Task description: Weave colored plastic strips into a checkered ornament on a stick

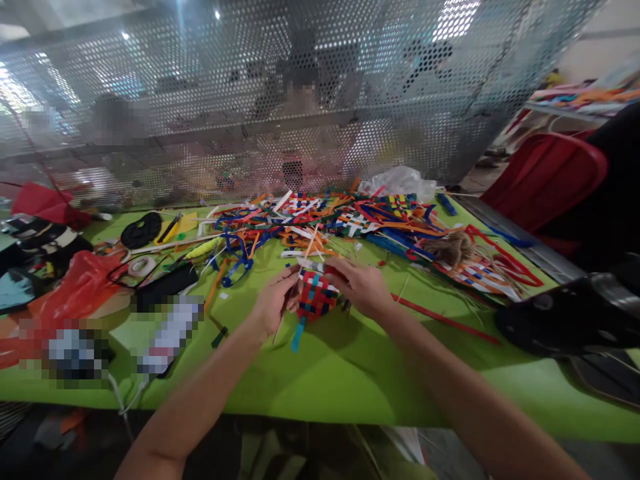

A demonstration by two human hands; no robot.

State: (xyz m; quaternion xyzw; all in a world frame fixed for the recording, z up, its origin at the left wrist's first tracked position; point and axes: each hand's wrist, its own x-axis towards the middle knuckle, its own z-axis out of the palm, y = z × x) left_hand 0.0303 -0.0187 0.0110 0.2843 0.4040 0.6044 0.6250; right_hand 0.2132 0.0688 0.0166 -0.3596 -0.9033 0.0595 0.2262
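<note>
Left grip and right grip angle inward, holding the woven piece.

Single camera, head-worn, is looking forward and down. View is facing across the green table toward a perforated metal screen beyond the far edge. Left hand and right hand are showing near mid-frame, close to the camera; forearms are leading up from the bottom edge.
</note>
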